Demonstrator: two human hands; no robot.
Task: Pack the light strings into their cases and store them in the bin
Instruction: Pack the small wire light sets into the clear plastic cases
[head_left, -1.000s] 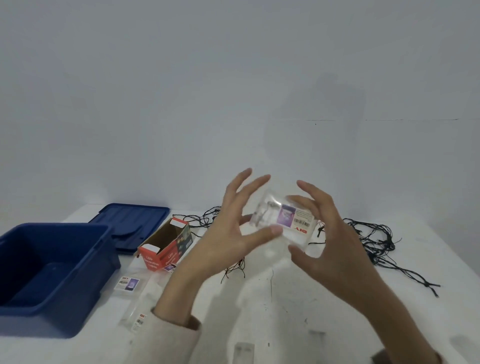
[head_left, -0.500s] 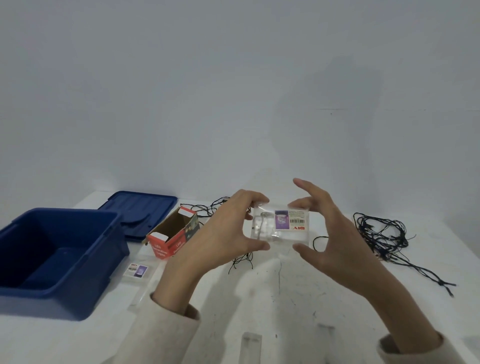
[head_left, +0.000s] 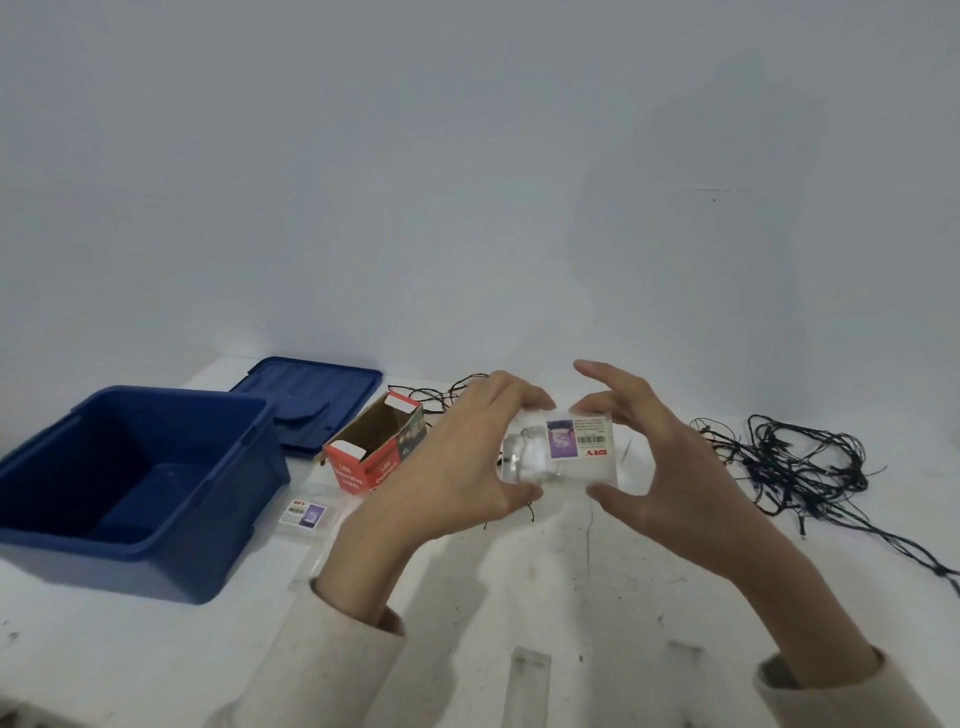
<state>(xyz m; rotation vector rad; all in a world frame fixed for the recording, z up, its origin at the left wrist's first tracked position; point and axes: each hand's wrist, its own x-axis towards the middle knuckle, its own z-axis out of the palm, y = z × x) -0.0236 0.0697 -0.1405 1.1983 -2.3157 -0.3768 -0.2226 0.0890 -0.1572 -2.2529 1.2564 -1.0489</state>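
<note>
Clear case (head_left: 558, 451) held up in mid-air over the desk (head_left: 597, 582), between both hands, roughly centre of view, well apart from the bin (head_left: 140, 488). Left hand (head_left: 457, 467) clamped on the case's left end, thumb under, fingers over top. Right hand (head_left: 670, 467) pinching the right end w/ thumb below and fingertips on the upper edge, other fingers splayed.

Risks, as a guess:
- Could slip: smooth see-thru plastic, held only at edges w/ fingertips, esp. on the right. Drop onto desk could pop it open and spill the string.
- Lid maybe not fully snapped; can't tell from here. If not, prob opens on the way to the bin.
- Wire could get pinched in the seam if any sticks out; too blurry to confirm.
- Reach to the bin crosses the red box (head_left: 371, 452), lying open-ended just left of the hands; easy to knock.

Look of the case: small, flat, rectangular, transparent. Sticker on front w/ purple picture, barcode, red lettering, seemingly upside down. Pale coiled string visible inside at the left end. Second labelled case (head_left: 304, 515) flat on desk by the bin. Black strings (head_left: 800, 462) unpacked, tangled at right. Bin lid (head_left: 311, 405) lying behind.
</note>
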